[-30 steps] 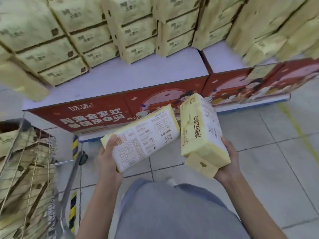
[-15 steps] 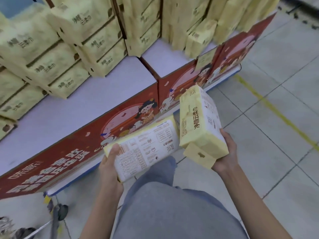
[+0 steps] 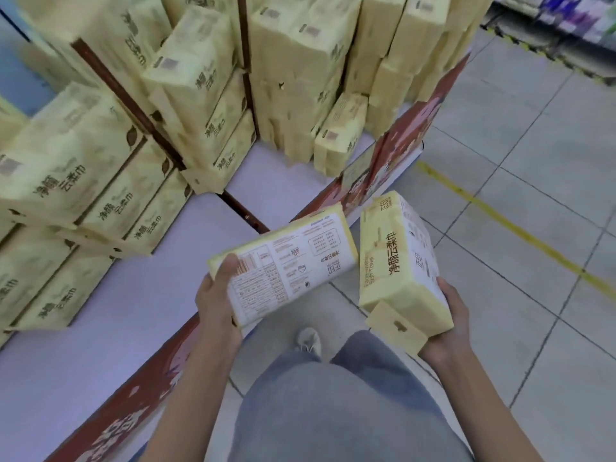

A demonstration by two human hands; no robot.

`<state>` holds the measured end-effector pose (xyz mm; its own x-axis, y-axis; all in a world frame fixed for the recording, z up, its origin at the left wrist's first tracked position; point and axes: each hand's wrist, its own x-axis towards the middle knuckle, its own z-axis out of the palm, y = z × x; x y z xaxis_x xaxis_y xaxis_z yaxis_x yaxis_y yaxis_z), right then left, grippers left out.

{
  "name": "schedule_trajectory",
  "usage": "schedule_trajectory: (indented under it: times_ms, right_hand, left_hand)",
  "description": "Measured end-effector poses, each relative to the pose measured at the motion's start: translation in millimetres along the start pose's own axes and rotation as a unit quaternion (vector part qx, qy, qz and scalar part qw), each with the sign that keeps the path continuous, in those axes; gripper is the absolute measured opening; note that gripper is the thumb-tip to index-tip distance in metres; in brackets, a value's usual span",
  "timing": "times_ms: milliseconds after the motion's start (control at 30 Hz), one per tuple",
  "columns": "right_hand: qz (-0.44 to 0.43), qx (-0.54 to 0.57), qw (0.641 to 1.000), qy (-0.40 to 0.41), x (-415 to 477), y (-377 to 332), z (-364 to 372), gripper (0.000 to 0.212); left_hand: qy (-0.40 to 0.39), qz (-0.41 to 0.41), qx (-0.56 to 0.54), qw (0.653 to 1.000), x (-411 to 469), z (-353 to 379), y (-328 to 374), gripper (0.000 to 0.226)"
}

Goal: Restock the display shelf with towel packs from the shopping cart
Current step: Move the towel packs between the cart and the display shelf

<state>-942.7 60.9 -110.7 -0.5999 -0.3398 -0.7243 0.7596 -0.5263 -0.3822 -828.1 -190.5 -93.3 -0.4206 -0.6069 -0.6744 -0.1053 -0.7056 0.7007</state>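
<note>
My left hand [image 3: 216, 295] grips one yellow towel pack [image 3: 293, 261] by its near end, its white printed back facing up. In my right hand [image 3: 448, 325] sits a second yellow towel pack [image 3: 396, 258], held from below and standing on end, with a flap hanging under it. Both packs hover in front of my waist, just off the edge of the low display shelf [image 3: 133, 295]. The shelf has a pale top and a red printed front. Stacks of the same yellow packs [image 3: 110, 155] fill its back and left. The shopping cart is out of view.
More stacked packs [image 3: 333, 78] crowd the shelf's far corner, one small pack [image 3: 340, 135] standing near the edge. Grey tiled floor with a yellow line [image 3: 506, 225] stretches to the right. Another store shelf [image 3: 566, 21] shows at the top right. My legs and a shoe [image 3: 308, 340] are below.
My view has swung right and along the shelf; the cart has left the frame. Both hands keep the same packs, held in nearly the same pose, now nearer the shelf corner.
</note>
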Motion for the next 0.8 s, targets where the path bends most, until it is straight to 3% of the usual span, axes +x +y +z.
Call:
schedule_trajectory:
  times_ms: [100,267,400,467,600,733,800]
  right_hand:
    - [-0.008,0.006,1.0,-0.004,16.4,-14.7,4.5,0.038]
    - [0.009,-0.007,1.0,-0.019,56.9,-53.2,16.6,0.034]
    - [0.05,-0.055,0.996,-0.047,99.5,-95.4,30.4,0.075]
    - [0.079,-0.084,0.991,-0.063,121.9,-122.4,41.3,0.082]
    - [0.127,-0.127,0.978,-0.103,158.3,-172.7,67.8,0.076]
    - [0.16,-0.182,0.961,-0.13,187.9,-202.4,86.9,0.076]
    - [0.175,-0.205,0.952,-0.143,198.5,-208.3,94.4,0.064]
  left_hand:
    - [-0.01,0.007,0.008,1.0,19.7,28.5,7.8,0.066]
    - [0.003,0.011,0.0,1.0,48.0,66.9,3.3,0.057]
    - [0.054,0.022,-0.027,0.998,65.8,95.7,-7.5,0.042]
    - [0.078,0.021,-0.051,0.995,69.6,112.4,-13.9,0.036]
    - [0.127,0.036,-0.095,0.987,67.6,147.9,-26.0,0.037]
    - [0.163,0.05,-0.145,0.975,60.2,172.5,-33.5,0.057]
    - [0.179,0.048,-0.172,0.967,57.3,177.5,-35.2,0.048]
